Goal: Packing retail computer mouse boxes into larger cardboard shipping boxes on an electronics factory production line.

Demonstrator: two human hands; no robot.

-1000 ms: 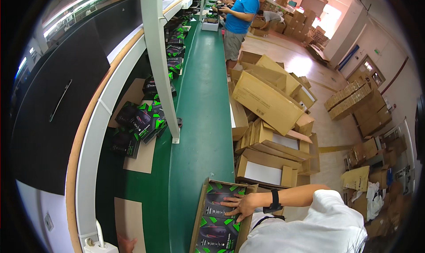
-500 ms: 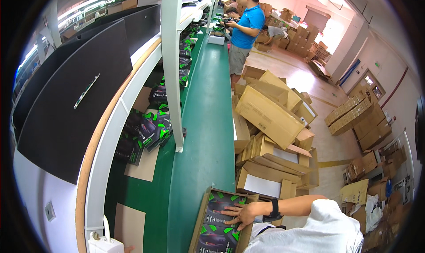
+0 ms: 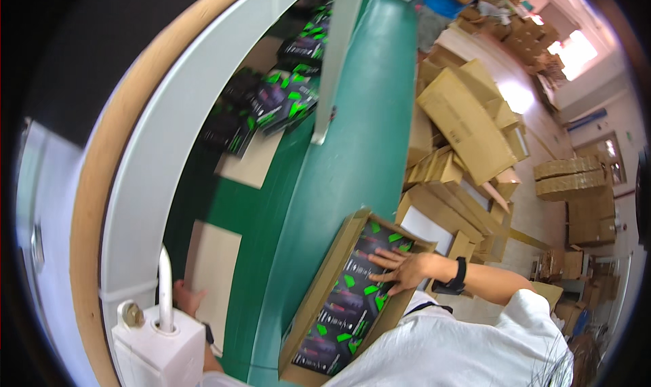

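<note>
An open cardboard carton [image 3: 324, 278] sits on the green conveyor belt [image 3: 352, 150] in front of me, filled with black packages printed with green shapes [image 3: 346, 306]. My right hand [image 3: 401, 268], with a dark watch on the wrist, lies flat with spread fingers on the top packages in the carton. My left hand [image 3: 186, 297] reaches to the lower left and touches a flat beige cardboard sheet [image 3: 211, 272] lying on the lower green surface. It is partly hidden behind a white fixture [image 3: 159, 343].
More black-and-green packages [image 3: 271, 106] are piled further up on the lower surface beside another cardboard sheet [image 3: 254, 163]. A white post [image 3: 337, 55] stands by the belt. Flattened and stacked cartons [image 3: 468, 129] crowd the floor at right. A person in a blue shirt [image 3: 444, 1] works far up the line.
My view has dropped lower and closer to the belt. My right hand stays pressed on the packages in the carton, and my left hand has come into sight at the cardboard sheet.
</note>
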